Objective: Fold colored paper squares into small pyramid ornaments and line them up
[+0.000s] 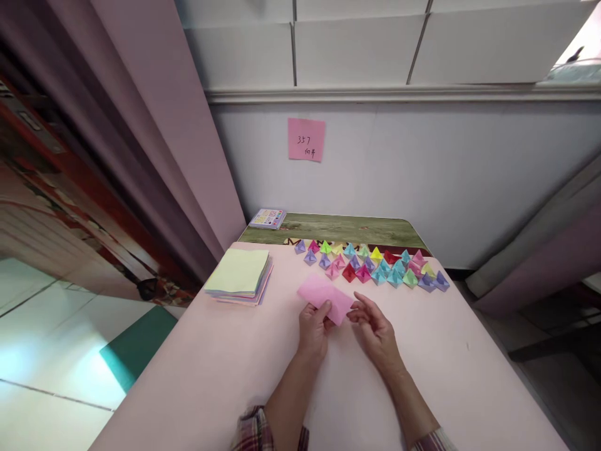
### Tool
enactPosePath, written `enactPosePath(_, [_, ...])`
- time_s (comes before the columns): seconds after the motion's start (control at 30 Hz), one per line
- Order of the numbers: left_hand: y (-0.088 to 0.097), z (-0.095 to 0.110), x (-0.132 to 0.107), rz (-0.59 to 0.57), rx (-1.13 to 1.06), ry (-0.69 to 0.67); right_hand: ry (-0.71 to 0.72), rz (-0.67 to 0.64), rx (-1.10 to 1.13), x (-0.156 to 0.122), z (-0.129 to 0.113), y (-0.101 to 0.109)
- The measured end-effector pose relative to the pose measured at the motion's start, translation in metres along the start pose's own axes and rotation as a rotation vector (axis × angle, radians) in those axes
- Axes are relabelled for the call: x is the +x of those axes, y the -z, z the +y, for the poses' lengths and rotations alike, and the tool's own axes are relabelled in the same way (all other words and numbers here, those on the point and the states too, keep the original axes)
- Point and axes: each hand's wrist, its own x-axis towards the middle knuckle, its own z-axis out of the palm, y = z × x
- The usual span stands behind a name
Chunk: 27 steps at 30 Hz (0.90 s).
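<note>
A folded pink paper lies on the pale pink table in front of me. My left hand pinches its near edge, thumb on top. My right hand touches the paper's right corner with curled fingertips. Beyond the paper sit several small folded paper shapes in many colours, set in rows.
A stack of coloured paper sheets, light green on top, lies at the left of the table. A small printed pack rests on a green-topped table against the wall. A pink note hangs on the wall. Curtains hang at the left.
</note>
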Motion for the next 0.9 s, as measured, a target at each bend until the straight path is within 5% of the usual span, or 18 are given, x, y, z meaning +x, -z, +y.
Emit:
enactPosePath(0.27, [0.0, -0.002, -0.004, -0.128, 0.099, 0.006, 0.097, -0.005, -0.349, -0.007, 0.003, 0.003])
enactPosePath(0.53, [0.0, -0.001, -0.005, -0.216, 0.127, 0.017, 0.225, -0.053, -0.357, 0.0, -0.002, 0.014])
enactPosePath(0.9, [-0.004, 0.01, -0.009, -0.227, 0.164, 0.086, -0.123, 0.209, -0.094, -0.001, 0.006, -0.005])
